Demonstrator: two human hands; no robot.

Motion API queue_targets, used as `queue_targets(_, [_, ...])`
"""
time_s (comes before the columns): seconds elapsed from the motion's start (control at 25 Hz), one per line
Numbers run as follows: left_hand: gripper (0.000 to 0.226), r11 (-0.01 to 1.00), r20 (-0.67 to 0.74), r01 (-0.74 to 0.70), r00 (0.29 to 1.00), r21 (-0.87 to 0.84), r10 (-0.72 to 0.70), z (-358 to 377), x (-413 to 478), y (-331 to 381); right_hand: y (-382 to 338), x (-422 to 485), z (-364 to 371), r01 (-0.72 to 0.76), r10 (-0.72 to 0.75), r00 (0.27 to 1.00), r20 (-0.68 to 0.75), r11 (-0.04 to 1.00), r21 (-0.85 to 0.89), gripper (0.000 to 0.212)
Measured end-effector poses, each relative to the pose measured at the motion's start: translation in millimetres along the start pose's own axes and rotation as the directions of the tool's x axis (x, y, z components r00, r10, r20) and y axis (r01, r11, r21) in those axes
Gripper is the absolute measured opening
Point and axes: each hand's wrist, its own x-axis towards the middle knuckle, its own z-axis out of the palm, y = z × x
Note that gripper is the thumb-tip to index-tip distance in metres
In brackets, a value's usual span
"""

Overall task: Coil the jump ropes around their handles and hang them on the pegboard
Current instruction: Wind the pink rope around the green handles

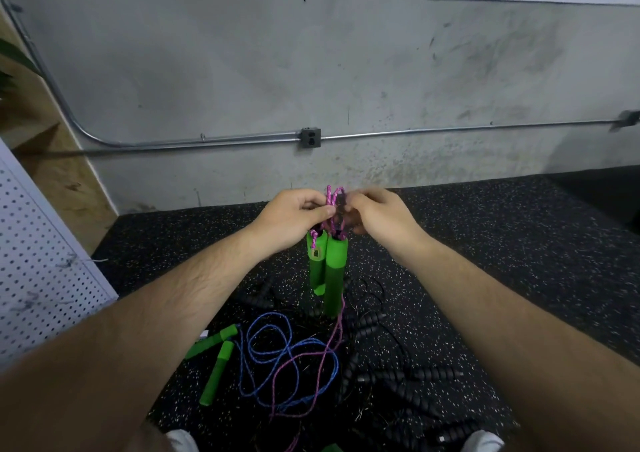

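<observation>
1. The left hand (294, 216) pinches the pink jump rope (331, 199) between thumb and curled fingers, just above the handle tops; the right hand (379, 217) is blurred, its fingers curled round the same bunch of loops from the other side
2. The two green handles (328, 266) hang side by side right under the hands, long axis upright, touching each other; no coil shows round their shafts yet
3. The loose run of pink cord drops from the handles to the speckled rubber floor (519, 278) and crosses the blue jump rope (277, 358), so I judge that winding may drag the blue one along
4. The white pegboard (38, 264) leans at the person's left, well apart from the hands; the left arm is nearer to it, and I judge the hanging move will swing leftward
5. The way left looks open above the floor; a second pair of green handles (218, 361) and black jump ropes (398, 375) lie near the feet, the grey wall (311, 70) stands ahead, and no peg or hook can be made out on the board
</observation>
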Motion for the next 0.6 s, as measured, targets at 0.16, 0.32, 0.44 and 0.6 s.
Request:
queue_targets(0.16, [0.014,0.995,-0.07,0.005,0.997,-0.104,-0.013,-7,6,6,15,-10,6,0.015,-0.002,0.986,0.168,0.997,-0.077,0.037])
queue_targets(0.32, [0.01,0.974,-0.083,-0.003,0.996,-0.226,-0.016,-14,7,18,36,-11,18,-0.025,-0.019,0.922,0.387,0.994,0.109,0.049])
queue_targets(0.44, [0.01,0.957,-0.094,-0.003,0.995,-0.29,-0.026,-19,7,21,39,-9,28,-0.079,-0.004,0.91,0.415,0.98,0.183,0.036])
queue_targets(0.6, [0.011,0.966,-0.139,0.054,0.986,-0.255,-0.092,-29,9,12,35,-6,35,-0.094,0.014,0.91,0.414,0.98,0.174,0.03])
